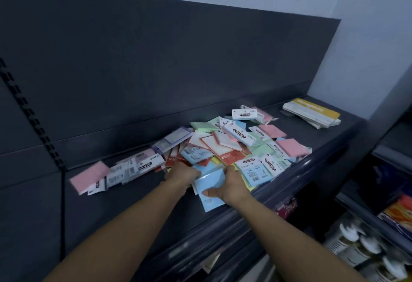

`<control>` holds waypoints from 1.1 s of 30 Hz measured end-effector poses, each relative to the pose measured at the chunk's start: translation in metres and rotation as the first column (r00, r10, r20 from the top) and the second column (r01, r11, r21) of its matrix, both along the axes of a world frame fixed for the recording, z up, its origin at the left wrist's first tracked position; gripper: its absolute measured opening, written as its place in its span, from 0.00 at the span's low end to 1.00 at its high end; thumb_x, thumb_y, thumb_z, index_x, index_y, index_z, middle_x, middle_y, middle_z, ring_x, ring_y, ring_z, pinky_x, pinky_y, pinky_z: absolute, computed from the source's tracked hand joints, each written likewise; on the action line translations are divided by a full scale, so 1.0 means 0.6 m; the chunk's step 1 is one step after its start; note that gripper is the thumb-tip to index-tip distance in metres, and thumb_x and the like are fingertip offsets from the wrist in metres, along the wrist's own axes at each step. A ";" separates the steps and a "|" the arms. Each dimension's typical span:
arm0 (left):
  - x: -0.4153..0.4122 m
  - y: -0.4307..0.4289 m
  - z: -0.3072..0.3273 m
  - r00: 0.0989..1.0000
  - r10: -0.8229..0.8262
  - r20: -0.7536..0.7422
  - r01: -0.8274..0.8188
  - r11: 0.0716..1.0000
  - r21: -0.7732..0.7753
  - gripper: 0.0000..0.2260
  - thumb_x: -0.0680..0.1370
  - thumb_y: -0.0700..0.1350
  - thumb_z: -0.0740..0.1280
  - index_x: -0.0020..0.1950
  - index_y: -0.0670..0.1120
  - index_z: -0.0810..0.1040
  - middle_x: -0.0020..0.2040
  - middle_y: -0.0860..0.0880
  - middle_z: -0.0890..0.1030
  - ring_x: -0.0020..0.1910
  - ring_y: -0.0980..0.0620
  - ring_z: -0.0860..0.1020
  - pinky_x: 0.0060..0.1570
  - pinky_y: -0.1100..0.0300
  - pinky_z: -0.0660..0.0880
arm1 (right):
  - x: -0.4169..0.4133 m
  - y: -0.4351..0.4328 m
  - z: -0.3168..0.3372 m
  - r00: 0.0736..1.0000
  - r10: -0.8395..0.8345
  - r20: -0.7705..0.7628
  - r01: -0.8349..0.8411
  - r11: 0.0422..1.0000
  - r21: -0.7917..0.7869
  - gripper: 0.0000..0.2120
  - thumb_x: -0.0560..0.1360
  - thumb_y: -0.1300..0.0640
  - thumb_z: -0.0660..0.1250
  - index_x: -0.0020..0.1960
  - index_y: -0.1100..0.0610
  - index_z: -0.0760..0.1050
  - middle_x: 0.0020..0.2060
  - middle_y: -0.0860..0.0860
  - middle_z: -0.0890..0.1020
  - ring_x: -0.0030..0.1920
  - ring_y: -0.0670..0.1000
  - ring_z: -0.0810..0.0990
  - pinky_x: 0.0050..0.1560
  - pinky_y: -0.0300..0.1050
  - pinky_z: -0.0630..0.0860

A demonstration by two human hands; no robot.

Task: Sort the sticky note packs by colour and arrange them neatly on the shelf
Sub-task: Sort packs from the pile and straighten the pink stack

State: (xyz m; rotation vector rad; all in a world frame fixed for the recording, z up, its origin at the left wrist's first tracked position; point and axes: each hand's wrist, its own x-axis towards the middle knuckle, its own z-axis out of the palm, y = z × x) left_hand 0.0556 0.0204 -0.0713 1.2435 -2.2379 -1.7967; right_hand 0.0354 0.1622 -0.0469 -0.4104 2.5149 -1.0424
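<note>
Dark shelf [323, 139] carrying a jumbled pile of sticky note packs [234, 143], colours still mixed.
At the pile's near edge the right hand [231, 189] pinches a blue pack [211, 180], thumb on top, likely to gather the blues. The left hand [181, 173] curls at the pack's other side, fingertips hidden, so I cannot tell its hold.

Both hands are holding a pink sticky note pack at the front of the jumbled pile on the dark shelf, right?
Not quite. In the head view the left hand and right hand hold a light blue wrapped sticky note pack, not a pink one, at the front of the jumbled pile on the dark shelf.
</note>
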 end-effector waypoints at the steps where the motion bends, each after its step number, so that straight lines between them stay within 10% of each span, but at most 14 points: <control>1: 0.001 -0.002 0.003 0.998 0.035 -0.049 -0.032 0.996 0.078 0.22 0.67 0.39 0.73 0.60 0.41 0.76 0.58 0.43 0.79 0.55 0.43 0.77 0.57 0.47 0.76 | 0.000 0.003 0.003 1.000 0.024 0.006 -0.023 0.998 -0.056 0.37 0.65 0.55 0.77 0.66 0.58 0.61 0.60 0.52 0.70 0.63 0.54 0.71 0.56 0.43 0.69; 10: 0.104 -0.022 0.077 0.977 0.213 -0.030 -0.207 0.969 0.132 0.05 0.78 0.38 0.63 0.53 0.39 0.71 0.37 0.44 0.78 0.26 0.50 0.78 0.34 0.59 0.70 | 0.002 0.023 0.017 0.955 0.240 0.175 -0.125 0.860 -0.496 0.14 0.73 0.62 0.70 0.55 0.56 0.69 0.49 0.53 0.79 0.45 0.49 0.81 0.43 0.42 0.80; 16: 0.251 -0.045 0.095 0.813 0.535 -0.231 -0.477 0.839 0.262 0.07 0.77 0.32 0.63 0.53 0.40 0.72 0.50 0.40 0.78 0.38 0.50 0.78 0.27 0.65 0.78 | 0.051 -0.033 0.012 0.845 0.276 0.458 0.032 0.829 -0.558 0.11 0.76 0.58 0.66 0.58 0.59 0.72 0.51 0.55 0.81 0.48 0.53 0.80 0.45 0.49 0.79; 22: 0.422 -0.052 0.105 0.619 0.731 -0.288 -0.667 0.682 0.299 0.08 0.76 0.30 0.62 0.53 0.39 0.71 0.53 0.38 0.78 0.45 0.45 0.79 0.39 0.59 0.78 | 0.175 -0.102 0.039 0.750 0.463 0.472 -0.162 0.821 -0.548 0.06 0.77 0.57 0.65 0.48 0.61 0.73 0.46 0.55 0.80 0.45 0.52 0.79 0.41 0.45 0.77; 33: 0.734 -0.125 0.120 0.406 0.844 -0.351 -0.777 0.521 0.354 0.08 0.78 0.32 0.57 0.44 0.40 0.73 0.40 0.42 0.78 0.38 0.47 0.77 0.30 0.62 0.78 | 0.486 -0.276 0.066 0.610 0.509 0.608 -0.129 0.820 -0.557 0.03 0.77 0.62 0.64 0.44 0.60 0.72 0.38 0.54 0.77 0.37 0.52 0.75 0.33 0.44 0.71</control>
